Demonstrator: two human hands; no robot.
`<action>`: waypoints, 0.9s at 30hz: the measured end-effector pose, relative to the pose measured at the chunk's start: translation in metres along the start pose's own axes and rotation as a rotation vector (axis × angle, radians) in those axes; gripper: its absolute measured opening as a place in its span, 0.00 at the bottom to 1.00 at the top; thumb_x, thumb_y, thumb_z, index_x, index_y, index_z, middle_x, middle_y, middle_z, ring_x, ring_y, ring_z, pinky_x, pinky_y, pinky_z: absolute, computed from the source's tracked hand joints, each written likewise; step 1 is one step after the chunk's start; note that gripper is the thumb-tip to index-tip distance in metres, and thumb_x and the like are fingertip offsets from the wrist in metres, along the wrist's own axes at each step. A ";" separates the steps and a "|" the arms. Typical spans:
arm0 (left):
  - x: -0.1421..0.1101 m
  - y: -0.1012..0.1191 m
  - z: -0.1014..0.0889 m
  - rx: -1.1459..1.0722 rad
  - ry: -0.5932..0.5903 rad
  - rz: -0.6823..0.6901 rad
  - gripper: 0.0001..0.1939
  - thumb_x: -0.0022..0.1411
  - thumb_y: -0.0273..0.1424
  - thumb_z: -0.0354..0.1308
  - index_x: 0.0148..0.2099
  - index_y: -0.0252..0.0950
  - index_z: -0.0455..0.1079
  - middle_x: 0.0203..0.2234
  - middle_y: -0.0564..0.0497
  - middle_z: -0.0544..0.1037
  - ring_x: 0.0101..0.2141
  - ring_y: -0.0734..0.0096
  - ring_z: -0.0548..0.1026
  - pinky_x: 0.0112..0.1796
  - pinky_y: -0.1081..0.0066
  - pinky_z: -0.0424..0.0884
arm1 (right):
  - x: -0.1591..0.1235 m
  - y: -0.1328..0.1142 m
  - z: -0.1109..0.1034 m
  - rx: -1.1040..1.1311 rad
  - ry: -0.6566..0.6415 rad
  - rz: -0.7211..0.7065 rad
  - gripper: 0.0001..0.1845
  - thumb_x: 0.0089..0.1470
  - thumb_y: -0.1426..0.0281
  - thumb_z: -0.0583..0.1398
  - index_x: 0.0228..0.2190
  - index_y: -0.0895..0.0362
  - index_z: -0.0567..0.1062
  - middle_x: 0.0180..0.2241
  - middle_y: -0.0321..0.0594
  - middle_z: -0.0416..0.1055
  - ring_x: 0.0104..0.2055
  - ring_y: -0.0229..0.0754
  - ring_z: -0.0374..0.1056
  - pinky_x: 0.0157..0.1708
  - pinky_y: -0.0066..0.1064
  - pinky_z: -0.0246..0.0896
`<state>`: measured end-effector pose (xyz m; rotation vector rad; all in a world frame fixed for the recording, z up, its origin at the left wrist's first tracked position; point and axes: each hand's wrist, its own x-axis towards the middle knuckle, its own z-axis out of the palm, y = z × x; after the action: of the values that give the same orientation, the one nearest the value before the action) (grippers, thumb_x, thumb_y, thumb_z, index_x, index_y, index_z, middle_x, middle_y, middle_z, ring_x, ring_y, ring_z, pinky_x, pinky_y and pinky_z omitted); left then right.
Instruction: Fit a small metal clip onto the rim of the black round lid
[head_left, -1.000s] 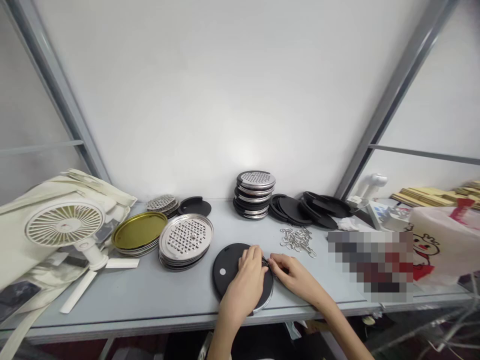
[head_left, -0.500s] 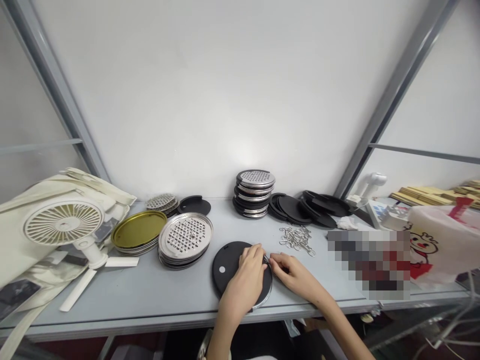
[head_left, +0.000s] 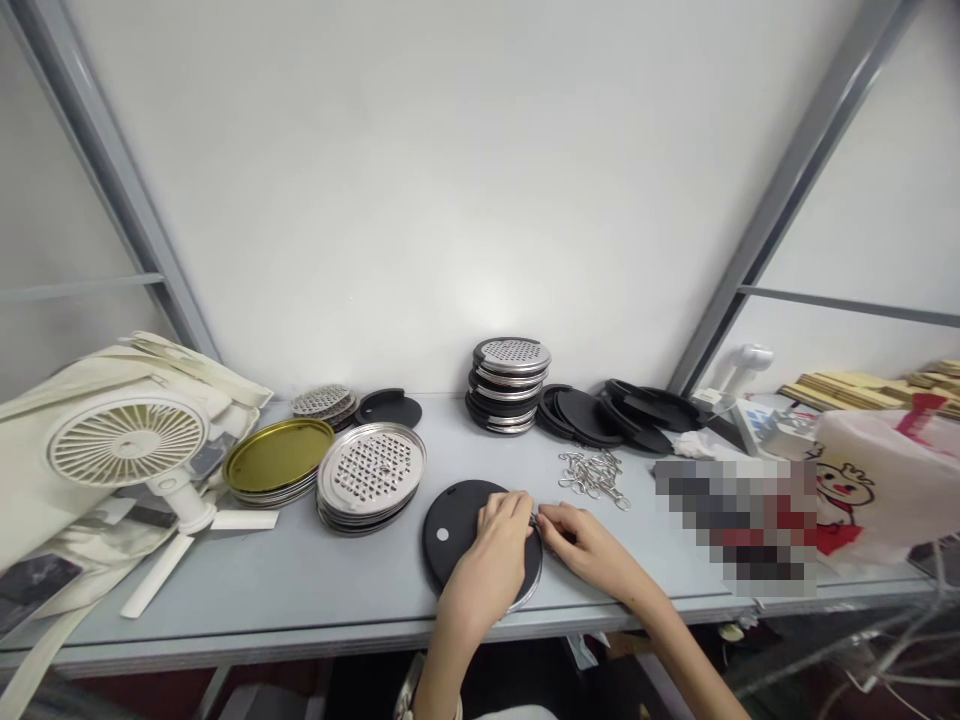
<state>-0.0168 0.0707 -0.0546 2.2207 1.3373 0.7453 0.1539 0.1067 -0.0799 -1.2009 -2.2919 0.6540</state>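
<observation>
A round black plastic disc with a white dot lies near the table's front edge, a metal rim showing beneath its lower right side. My left hand rests over its right half, fingers together and bent, gripping it down. At the disc's right edge my right hand is closed in a pinch on a small metal hook, mostly hidden by the fingertips. Beyond that hand lies a loose pile of metal hooks.
Perforated metal grater plates and gold-coloured lids are stacked to the left, beside a white fan. A stack of assembled graters stands at the back, black discs right of it. A plastic bag sits far right.
The hands and the black disc keep nearly the same place. The view has shifted very slightly; no grip has visibly changed.
</observation>
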 end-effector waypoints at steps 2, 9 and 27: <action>0.000 0.000 -0.001 0.013 -0.008 0.004 0.14 0.65 0.21 0.38 0.46 0.40 0.61 0.45 0.51 0.67 0.46 0.69 0.63 0.48 0.68 0.60 | 0.000 0.000 0.000 0.006 0.006 -0.007 0.17 0.62 0.66 0.45 0.22 0.55 0.58 0.21 0.31 0.59 0.26 0.37 0.57 0.29 0.28 0.51; 0.000 0.001 -0.003 0.033 -0.046 -0.003 0.13 0.65 0.22 0.37 0.44 0.38 0.60 0.45 0.50 0.67 0.47 0.68 0.62 0.48 0.69 0.59 | 0.001 0.001 0.000 0.014 0.025 -0.008 0.18 0.62 0.65 0.46 0.22 0.56 0.60 0.21 0.32 0.60 0.25 0.37 0.57 0.28 0.28 0.52; -0.001 0.000 -0.008 0.038 -0.056 0.039 0.11 0.66 0.24 0.40 0.45 0.38 0.61 0.45 0.49 0.68 0.48 0.67 0.62 0.49 0.67 0.59 | 0.000 -0.003 -0.001 0.012 0.050 -0.010 0.18 0.64 0.63 0.45 0.23 0.55 0.62 0.22 0.33 0.63 0.26 0.38 0.59 0.30 0.29 0.55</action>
<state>-0.0218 0.0706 -0.0485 2.2860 1.2947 0.6714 0.1524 0.1052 -0.0769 -1.1860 -2.2482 0.6265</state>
